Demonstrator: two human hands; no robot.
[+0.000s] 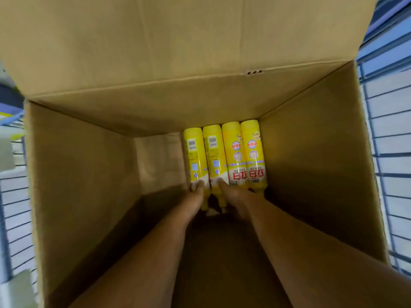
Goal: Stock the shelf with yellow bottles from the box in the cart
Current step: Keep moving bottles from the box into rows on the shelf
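Several yellow bottles (pixel 223 154) lie side by side at the bottom of a deep cardboard box (pixel 84 174), necks pointing toward me. Both my arms reach down into the box. My left hand (pixel 196 194) grips the lower end of the leftmost bottle (pixel 194 152), fingers wrapped over its shoulder. My right hand (pixel 231 194) grips the second bottle from the left (pixel 214 152) near its neck. The two bottles on the right (pixel 253 152) lie untouched, labels up. The fingers' undersides are hidden.
The box's far flap (pixel 178 41) stands open above the bottles. Bare cardboard floor (pixel 160 161) shows left of the bottles. The blue wire sides of the cart (pixel 391 152) run along both sides of the box.
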